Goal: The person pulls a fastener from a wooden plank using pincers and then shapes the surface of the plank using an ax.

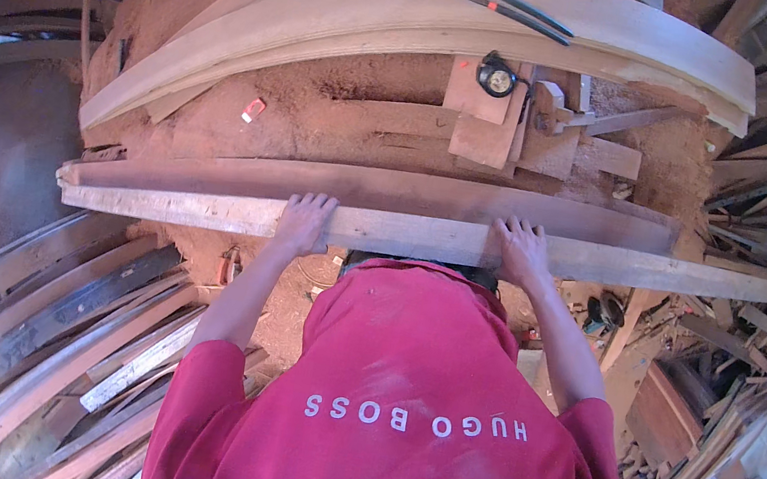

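A long pale wooden beam (409, 236) lies crosswise in front of my body, spanning most of the view. My left hand (307, 224) grips it left of centre, its fingers bent over the far edge. To the right, my right hand (522, 251) holds the same beam in a like way, fingers hooked over the top. Right behind the beam stretches a reddish wooden board (392, 190); whether the two are joined I cannot tell. The undersides of both hands' grips are hidden.
Farther off, a wide curved timber (337, 32) carries black pincers (504, 6). Nearer are a round black-rimmed device (497, 78), a small red-and-white box (253, 110) and short wood blocks (482, 134). Stacked planks (74, 330) fill the lower left; scrap wood (762, 344) piles at right.
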Motion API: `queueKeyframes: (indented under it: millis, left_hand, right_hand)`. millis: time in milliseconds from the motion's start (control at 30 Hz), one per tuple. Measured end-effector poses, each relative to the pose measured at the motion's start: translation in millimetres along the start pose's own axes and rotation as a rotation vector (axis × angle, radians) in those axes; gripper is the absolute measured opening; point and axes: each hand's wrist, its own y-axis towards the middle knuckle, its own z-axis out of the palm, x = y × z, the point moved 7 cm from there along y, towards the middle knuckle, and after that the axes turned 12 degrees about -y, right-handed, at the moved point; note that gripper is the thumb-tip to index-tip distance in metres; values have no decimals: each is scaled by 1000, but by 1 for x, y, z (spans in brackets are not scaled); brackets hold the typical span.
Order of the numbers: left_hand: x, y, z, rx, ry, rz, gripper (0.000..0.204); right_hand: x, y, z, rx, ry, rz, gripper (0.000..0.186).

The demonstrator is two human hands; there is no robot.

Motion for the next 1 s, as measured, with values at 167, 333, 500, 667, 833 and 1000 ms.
queueKeyframes:
  millis: [167,333,500,667,833,1000]
  left_hand:
    - [-5,20,-7,114,-71,18,98]
    - [21,52,-5,232,-218,-28,101]
    - [18,61,-10,76,-302,-16,93]
    - [10,55,-10,-41,-256,-21,93]
    - [-4,91,-34,82,-120,-165,100]
    - [-5,82,-36,55,-118,-91,109]
  right_hand:
    - [-23,-7,-5,17,128,38,86]
    - [-35,-35,-31,-158,152,109,91]
    - [-33,-44,-30,-245,89,163,90]
    - [-44,-19,-28,-270,87,134,92]
    - [-81,1,-19,-241,100,123,102]
    - [-111,-18,-34,-230,5,160,122]
